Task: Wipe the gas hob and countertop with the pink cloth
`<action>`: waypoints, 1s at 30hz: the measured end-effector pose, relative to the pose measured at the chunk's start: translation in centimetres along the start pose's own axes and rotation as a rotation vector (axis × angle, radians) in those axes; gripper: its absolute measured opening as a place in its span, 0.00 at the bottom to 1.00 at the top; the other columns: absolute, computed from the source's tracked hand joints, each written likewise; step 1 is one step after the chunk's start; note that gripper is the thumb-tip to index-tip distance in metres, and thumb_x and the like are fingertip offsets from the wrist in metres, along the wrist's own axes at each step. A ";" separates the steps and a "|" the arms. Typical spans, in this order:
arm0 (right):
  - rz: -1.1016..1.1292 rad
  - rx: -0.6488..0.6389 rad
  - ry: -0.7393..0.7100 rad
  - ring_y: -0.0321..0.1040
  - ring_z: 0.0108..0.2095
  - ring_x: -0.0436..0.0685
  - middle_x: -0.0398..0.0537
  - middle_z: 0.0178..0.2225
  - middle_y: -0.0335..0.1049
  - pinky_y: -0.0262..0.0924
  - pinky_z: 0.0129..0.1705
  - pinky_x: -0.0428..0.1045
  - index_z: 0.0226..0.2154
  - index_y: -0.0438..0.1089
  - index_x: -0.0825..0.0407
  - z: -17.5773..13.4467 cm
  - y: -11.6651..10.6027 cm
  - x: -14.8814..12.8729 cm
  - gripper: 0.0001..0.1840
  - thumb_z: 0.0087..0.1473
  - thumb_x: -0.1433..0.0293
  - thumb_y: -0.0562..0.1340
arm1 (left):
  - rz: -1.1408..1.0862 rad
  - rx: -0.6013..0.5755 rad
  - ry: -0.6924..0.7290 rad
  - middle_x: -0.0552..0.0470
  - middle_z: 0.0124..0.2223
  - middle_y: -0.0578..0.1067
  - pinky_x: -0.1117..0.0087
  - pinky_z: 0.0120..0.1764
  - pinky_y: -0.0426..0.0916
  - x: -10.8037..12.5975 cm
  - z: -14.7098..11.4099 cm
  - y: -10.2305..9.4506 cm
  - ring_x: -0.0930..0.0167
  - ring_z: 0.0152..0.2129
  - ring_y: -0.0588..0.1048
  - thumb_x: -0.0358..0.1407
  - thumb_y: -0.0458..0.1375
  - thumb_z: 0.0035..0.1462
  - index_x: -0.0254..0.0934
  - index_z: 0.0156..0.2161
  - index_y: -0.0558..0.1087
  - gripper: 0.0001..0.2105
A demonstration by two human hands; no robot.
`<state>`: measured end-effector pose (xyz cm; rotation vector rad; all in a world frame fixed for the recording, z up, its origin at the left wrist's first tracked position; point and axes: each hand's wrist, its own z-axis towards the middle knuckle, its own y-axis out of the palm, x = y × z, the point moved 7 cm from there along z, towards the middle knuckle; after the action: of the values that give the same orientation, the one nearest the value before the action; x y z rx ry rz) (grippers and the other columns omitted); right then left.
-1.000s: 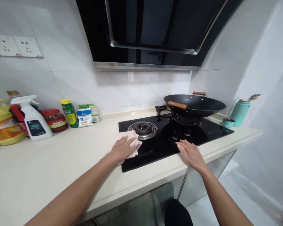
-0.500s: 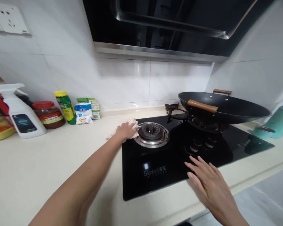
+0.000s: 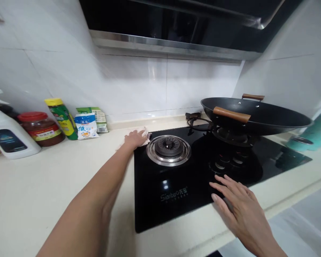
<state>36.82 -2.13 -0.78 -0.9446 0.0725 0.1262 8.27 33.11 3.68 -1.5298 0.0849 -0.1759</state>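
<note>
My left hand (image 3: 133, 139) grips and presses a pale, crumpled cloth (image 3: 147, 135) at the far left edge of the black glass gas stove (image 3: 155, 207). Part of the cloth is hidden under the fingers. Just right of it lies the left burner (image 3: 169, 147), bare of any pan support, with a shiny metal ring. My right hand (image 3: 242, 208) is open and holds nothing, its fingers spread over the stove's front edge near the control knobs (image 3: 220, 162).
A large black wok (image 3: 259, 117) with wooden handles sits on the right burner. A pan support (image 3: 200, 124) lies behind it. On the left stand a spray bottle (image 3: 12, 132), a red-lidded jar (image 3: 41, 128), a yellow-capped bottle (image 3: 62, 119) and a small packet (image 3: 86, 126). The range hood (image 3: 176, 44) hangs above.
My left hand and the cloth have shifted slightly back along the stove's left edge, away from the burner. The view has turned a little. My right hand stays nearly in place.
</note>
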 end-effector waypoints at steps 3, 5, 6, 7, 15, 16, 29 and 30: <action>0.000 0.004 0.011 0.61 0.62 0.65 0.43 0.58 0.70 0.55 0.61 0.64 0.52 0.73 0.41 -0.1 -0.2 -0.1 0.23 0.65 0.51 0.52 | -0.024 -0.003 0.014 0.44 0.72 0.53 0.41 0.60 0.53 0.1 -3.5 0.2 0.47 0.66 0.55 0.63 0.36 0.62 0.51 0.70 0.53 0.37; -0.001 -0.001 0.015 0.60 0.62 0.66 0.45 0.58 0.70 0.54 0.61 0.64 0.52 0.73 0.42 -0.2 -0.2 -0.2 0.24 0.65 0.51 0.51 | -0.033 -0.009 0.039 0.46 0.72 0.52 0.42 0.61 0.52 0.5 -6.4 0.2 0.48 0.67 0.54 0.63 0.36 0.62 0.52 0.70 0.52 0.36; 0.001 -0.009 0.014 0.60 0.62 0.66 0.45 0.59 0.69 0.53 0.62 0.64 0.52 0.73 0.43 -0.3 -0.1 -0.1 0.24 0.65 0.51 0.51 | -0.037 -0.012 0.057 0.47 0.73 0.51 0.43 0.62 0.52 0.8 -8.0 0.2 0.49 0.67 0.53 0.63 0.36 0.63 0.53 0.70 0.52 0.35; 0.005 -0.016 0.013 0.59 0.63 0.66 0.46 0.59 0.69 0.52 0.62 0.65 0.52 0.73 0.43 -0.4 0.0 -0.1 0.24 0.65 0.52 0.50 | -0.040 -0.015 0.077 0.48 0.73 0.51 0.44 0.63 0.51 1.2 -9.8 0.2 0.50 0.67 0.52 0.62 0.37 0.63 0.53 0.70 0.52 0.34; 0.125 -0.031 0.131 0.57 0.65 0.65 0.48 0.60 0.68 0.50 0.64 0.65 0.54 0.72 0.46 -1.5 -0.1 -0.1 0.28 0.68 0.53 0.45 | -0.123 -0.035 0.306 0.50 0.74 0.48 0.47 0.65 0.48 3.8 -26.1 -0.2 0.51 0.69 0.47 0.58 0.44 0.65 0.52 0.69 0.56 0.31; 0.144 -0.039 0.139 0.55 0.65 0.65 0.48 0.61 0.67 0.50 0.63 0.65 0.54 0.72 0.45 -1.8 -0.3 -0.6 0.28 0.68 0.53 0.45 | -0.138 -0.045 0.339 0.51 0.74 0.47 0.46 0.65 0.47 3.9 -28.1 -0.1 0.51 0.69 0.46 0.57 0.45 0.65 0.53 0.69 0.56 0.30; 0.097 0.124 -0.039 0.58 0.64 0.65 0.51 0.61 0.66 0.53 0.60 0.62 0.55 0.72 0.45 -5.1 -0.8 -8.1 0.23 0.68 0.61 0.48 | -0.139 -0.061 0.328 0.49 0.73 0.52 0.50 0.64 0.49 0.5 -29.0 -1.0 0.57 0.69 0.51 0.56 0.43 0.66 0.52 0.70 0.54 0.30; 0.098 0.142 -0.049 0.58 0.64 0.64 0.51 0.62 0.66 0.53 0.59 0.62 0.54 0.72 0.45 -5.3 -0.8 -8.2 0.22 0.68 0.62 0.48 | -0.137 -0.049 0.285 0.48 0.72 0.52 0.50 0.64 0.49 0.0 -27.8 -1.0 0.56 0.68 0.52 0.56 0.42 0.66 0.51 0.70 0.54 0.30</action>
<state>28.79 -7.52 -2.30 -0.7956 0.0814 0.2317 3.67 5.73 3.54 -1.5521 0.2113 -0.5040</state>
